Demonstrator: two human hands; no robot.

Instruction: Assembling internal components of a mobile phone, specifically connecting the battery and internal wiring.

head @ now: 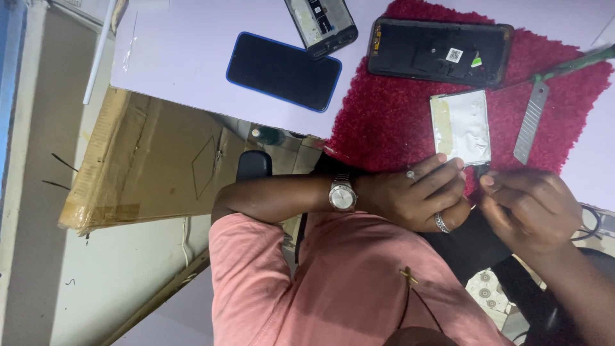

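Observation:
My left hand (416, 195), with rings and a wristwatch, lies at the near edge of a red fluffy mat (384, 115). Its fingers rest on the lower edge of a flat silver battery pouch (461, 125). My right hand (532, 205) is close beside it, with curled fingers. Its thumb and fingertips pinch a small dark part (481, 169) at the battery's lower right corner. What that part is stays unclear. An opened black phone housing (439, 51) lies on the mat's far side.
A metal blade (530, 122) and a green-handled tool (573, 64) lie on the mat's right. A blue-edged phone (282, 70) and a phone screen part (320, 22) sit on the white table (186, 51). A cardboard box (147, 160) stands below left.

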